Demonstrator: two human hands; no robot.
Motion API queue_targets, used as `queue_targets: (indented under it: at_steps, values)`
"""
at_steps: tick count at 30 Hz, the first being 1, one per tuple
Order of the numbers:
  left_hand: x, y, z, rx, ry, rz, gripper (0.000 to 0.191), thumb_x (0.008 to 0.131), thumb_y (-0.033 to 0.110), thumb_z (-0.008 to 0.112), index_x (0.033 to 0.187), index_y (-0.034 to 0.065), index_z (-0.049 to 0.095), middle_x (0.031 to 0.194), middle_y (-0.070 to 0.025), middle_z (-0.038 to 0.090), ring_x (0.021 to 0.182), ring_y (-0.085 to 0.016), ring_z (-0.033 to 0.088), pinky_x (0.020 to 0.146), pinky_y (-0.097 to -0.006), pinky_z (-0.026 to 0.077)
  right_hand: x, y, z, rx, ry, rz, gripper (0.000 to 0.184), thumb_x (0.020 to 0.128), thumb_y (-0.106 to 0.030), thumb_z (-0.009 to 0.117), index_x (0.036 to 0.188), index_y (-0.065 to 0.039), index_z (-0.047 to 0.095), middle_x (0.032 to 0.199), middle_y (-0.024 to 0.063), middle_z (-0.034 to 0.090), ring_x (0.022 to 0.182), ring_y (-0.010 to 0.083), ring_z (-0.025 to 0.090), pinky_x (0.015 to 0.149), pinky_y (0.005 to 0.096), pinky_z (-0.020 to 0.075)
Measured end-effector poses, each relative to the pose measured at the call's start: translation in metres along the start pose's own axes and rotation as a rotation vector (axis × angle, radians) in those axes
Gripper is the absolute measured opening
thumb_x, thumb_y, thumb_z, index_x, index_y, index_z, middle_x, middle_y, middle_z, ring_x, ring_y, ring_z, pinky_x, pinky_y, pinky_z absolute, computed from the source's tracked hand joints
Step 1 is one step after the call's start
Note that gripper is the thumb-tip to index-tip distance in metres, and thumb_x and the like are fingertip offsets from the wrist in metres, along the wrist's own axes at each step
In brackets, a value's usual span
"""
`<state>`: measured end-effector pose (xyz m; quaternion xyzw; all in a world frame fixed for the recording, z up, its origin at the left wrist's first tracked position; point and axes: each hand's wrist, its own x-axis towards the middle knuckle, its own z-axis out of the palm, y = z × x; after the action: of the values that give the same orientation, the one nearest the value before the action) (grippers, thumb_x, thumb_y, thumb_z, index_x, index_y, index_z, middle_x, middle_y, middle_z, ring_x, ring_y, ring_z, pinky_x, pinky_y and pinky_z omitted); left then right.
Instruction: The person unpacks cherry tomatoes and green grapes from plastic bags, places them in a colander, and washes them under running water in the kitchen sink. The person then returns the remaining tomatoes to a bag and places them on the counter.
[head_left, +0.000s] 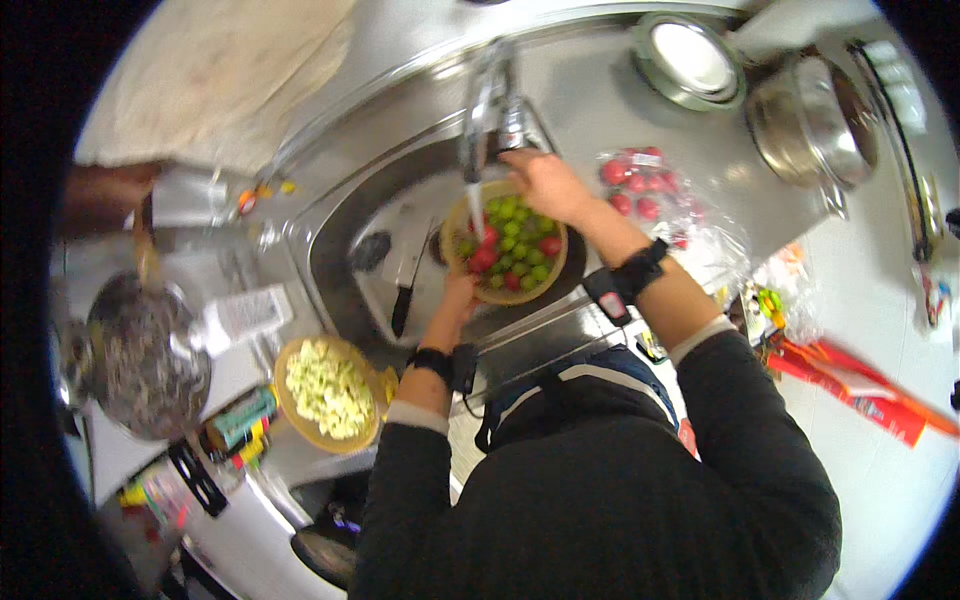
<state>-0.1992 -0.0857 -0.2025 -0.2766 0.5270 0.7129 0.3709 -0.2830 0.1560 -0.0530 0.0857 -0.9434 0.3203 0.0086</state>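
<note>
A yellowish bowl (564, 259) sits in the stainless steel sink (330, 255), full of small green round fruits or vegetables (517, 225) and a few red ones (482, 259). My left hand (457, 296) grips the bowl's near left rim. From the faucet (476, 112) a stream of water (475, 210) runs onto the contents. My right hand (551, 187) hovers over the bowl's far right edge, its fingers reaching to the base of the faucet; whether they touch it is unclear. A black-handled knife (402, 311) lies in the sink, left of the bowl.
Plastic-wrapped red produce (637, 184) lies right of the sink, near stacked bowls (694, 64) and a steel pot (795, 127). To the left stand a bowl of chopped pale green pieces (330, 390), a white carton-like package (244, 319) and a pan of dark contents (150, 360).
</note>
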Motion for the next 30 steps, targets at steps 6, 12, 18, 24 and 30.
queue_targets:
  at_steps: [6,12,18,24,30]
  values:
    - [0.029,-0.014,-0.021,0.03,0.082,0.016,0.051,0.083,-0.003,0.049,0.131,0.0103,0.041,0.102,-0.011,0.056,0.081,-0.026,0.06,0.056,-0.0422,0.054,0.018,0.001,0.003,0.001,0.094,0.03,0.017,0.079,-0.008,0.057,0.092,-0.003,0.067,0.085,0.0222,0.066,0.085,0.0378,0.065,0.078,0.0476,0.0513]
    - [0.03,-0.018,-0.029,-0.039,0.109,-0.093,0.053,0.084,-0.003,0.049,0.135,0.0085,0.037,0.118,-0.0182,0.053,0.093,-0.036,0.062,0.063,-0.0496,0.059,0.03,-0.011,-0.01,0.122,-0.001,0.257,0.024,0.083,-0.016,0.058,0.102,-0.003,0.064,0.093,0.0226,0.066,0.089,0.0393,0.064,0.081,0.0485,0.0501]
    - [0.027,-0.024,-0.025,-0.159,-0.003,-0.123,0.048,0.088,0.005,0.054,0.134,0.0072,0.04,0.124,-0.0145,0.053,0.105,-0.034,0.059,0.079,-0.0517,0.057,-0.053,-0.027,-0.002,0.05,-0.374,0.083,0.054,0.086,-0.025,0.062,0.135,-0.007,0.048,0.14,0.0266,0.04,0.123,0.0407,0.047,0.102,0.0436,0.0405]
    - [0.031,-0.014,-0.043,-0.018,0.141,-0.15,0.03,0.085,0.016,0.061,0.112,0.004,0.056,0.11,-0.0133,0.06,0.099,-0.027,0.061,0.074,-0.0377,0.053,-0.135,-0.023,-0.056,0.146,-0.393,0.022,0.041,0.087,-0.018,0.06,0.126,-0.004,0.055,0.132,0.0236,0.05,0.118,0.039,0.051,0.099,0.0419,0.0427]
    - [0.026,-0.006,-0.059,0.655,0.711,0.308,0.051,0.076,0.016,0.067,0.122,-0.002,0.053,0.11,-0.0217,0.06,0.101,-0.037,0.059,0.09,-0.0443,0.047,-0.192,-0.037,-0.111,0.452,-0.033,0.287,0.036,0.09,-0.011,0.06,0.125,-0.005,0.057,0.124,0.0141,0.059,0.113,0.0262,0.058,0.096,0.0363,0.0457]
